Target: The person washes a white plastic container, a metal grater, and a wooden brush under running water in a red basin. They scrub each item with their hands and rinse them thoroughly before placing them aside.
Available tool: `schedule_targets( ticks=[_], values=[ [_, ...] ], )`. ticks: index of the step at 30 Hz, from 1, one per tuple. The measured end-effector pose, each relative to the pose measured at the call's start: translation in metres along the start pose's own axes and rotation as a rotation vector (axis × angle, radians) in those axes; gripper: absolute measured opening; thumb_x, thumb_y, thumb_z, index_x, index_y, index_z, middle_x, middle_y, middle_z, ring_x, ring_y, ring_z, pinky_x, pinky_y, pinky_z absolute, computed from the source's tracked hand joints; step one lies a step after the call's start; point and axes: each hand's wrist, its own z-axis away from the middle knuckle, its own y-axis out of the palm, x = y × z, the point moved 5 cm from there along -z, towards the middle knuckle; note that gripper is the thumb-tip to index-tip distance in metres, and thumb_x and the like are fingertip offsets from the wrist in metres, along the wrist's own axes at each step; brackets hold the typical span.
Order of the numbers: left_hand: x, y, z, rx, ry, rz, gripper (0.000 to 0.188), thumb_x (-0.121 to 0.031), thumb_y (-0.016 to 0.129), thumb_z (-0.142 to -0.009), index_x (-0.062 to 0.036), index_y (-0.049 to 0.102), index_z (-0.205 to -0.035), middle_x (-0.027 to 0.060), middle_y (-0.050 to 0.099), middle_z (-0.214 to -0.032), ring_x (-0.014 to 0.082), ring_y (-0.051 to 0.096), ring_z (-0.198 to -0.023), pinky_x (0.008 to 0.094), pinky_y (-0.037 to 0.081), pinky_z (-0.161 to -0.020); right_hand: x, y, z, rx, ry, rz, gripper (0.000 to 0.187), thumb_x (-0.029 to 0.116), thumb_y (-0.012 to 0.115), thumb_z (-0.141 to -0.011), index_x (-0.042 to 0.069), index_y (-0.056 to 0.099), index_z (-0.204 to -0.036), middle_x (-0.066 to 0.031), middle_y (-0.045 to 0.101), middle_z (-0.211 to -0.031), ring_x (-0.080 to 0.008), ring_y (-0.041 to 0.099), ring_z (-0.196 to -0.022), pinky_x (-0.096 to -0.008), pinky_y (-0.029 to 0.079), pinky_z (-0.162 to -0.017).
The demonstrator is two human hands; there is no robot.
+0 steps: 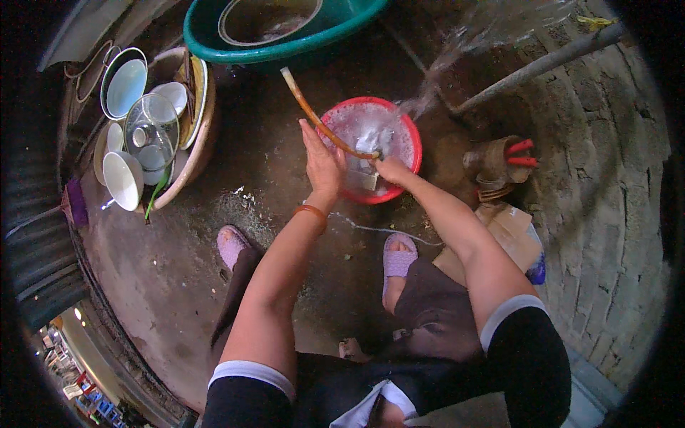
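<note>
A curved brown tube (312,114), pale at its far tip, slants across the left side of a red basin (417,146) with foamy water. My right hand (394,171) is closed at the tube's near end, over the basin; its fingertips are partly hidden. At the basin's left rim, my left hand (325,162) is held with fingers stretched out, close beside the tube. I cannot tell whether it touches it. Inside the basin lie pale things under the suds, too blurred to name.
A large tub (207,135) with bowls and a glass lid stands at left. Beyond is a green basin (285,55) with a round vessel inside. Water splashes near a grey pipe (535,71). By the brick wall stand a brown container (492,160) with red handles and flattened cardboard (499,232).
</note>
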Motion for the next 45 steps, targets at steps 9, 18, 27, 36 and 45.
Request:
schedule_targets(
  ticks=[9,18,27,36,45],
  values=[
    [0.08,0.073,0.024,0.648,-0.959,0.394,0.049,-0.038,0.045,-0.083,0.0015,0.046,-0.113,0.0168,0.052,-0.111,0.0317,0.051,-0.099,0.0394,0.043,-0.082,0.01,-0.025,0.043,0.471,0.264,-0.77,0.055,0.066,0.04,-0.074,0.012,0.044,-0.082,0.0032,0.028,-0.055,-0.0078,0.026,-0.041,-0.0215,0.021,-0.036],
    [0.032,0.079,0.061,0.764,-1.35,1.071,0.037,-0.039,0.042,-0.085,-0.0102,0.046,-0.109,0.0085,0.054,-0.102,0.0242,0.056,-0.088,0.0373,0.051,-0.07,0.004,-0.014,0.041,-0.324,0.141,-0.306,0.045,0.048,0.044,-0.081,0.004,0.048,-0.092,-0.0105,0.046,-0.061,-0.0292,0.048,-0.056,-0.042,0.041,-0.056],
    [0.075,0.099,0.085,0.58,-1.255,0.861,0.042,-0.038,0.045,-0.079,-0.0047,0.046,-0.105,0.013,0.055,-0.092,0.0265,0.056,-0.079,0.0388,0.05,-0.064,0.064,-0.028,0.105,-0.608,-0.228,-0.23,0.023,0.022,0.049,-0.079,0.004,0.052,-0.092,-0.0172,0.056,-0.089,-0.0347,0.055,-0.081,-0.0468,0.041,-0.07],
    [0.058,0.077,0.088,0.466,-1.264,0.99,0.034,-0.032,0.043,-0.082,-0.0061,0.046,-0.104,0.0119,0.055,-0.095,0.0243,0.057,-0.081,0.0366,0.052,-0.063,0.076,-0.034,0.067,-0.301,-0.124,0.02,0.027,0.026,0.053,-0.075,0.007,0.059,-0.093,-0.0189,0.06,-0.08,-0.0362,0.058,-0.076,-0.0441,0.046,-0.067],
    [0.056,0.078,0.09,0.475,-1.24,0.948,0.039,-0.035,0.042,-0.085,-0.009,0.043,-0.113,0.0111,0.051,-0.104,0.0244,0.056,-0.086,0.0378,0.049,-0.067,0.07,-0.034,0.059,-0.239,-0.224,-0.051,0.031,0.027,0.059,-0.073,0.004,0.053,-0.092,-0.0197,0.059,-0.084,-0.0358,0.057,-0.08,-0.0439,0.044,-0.069]
  ],
)
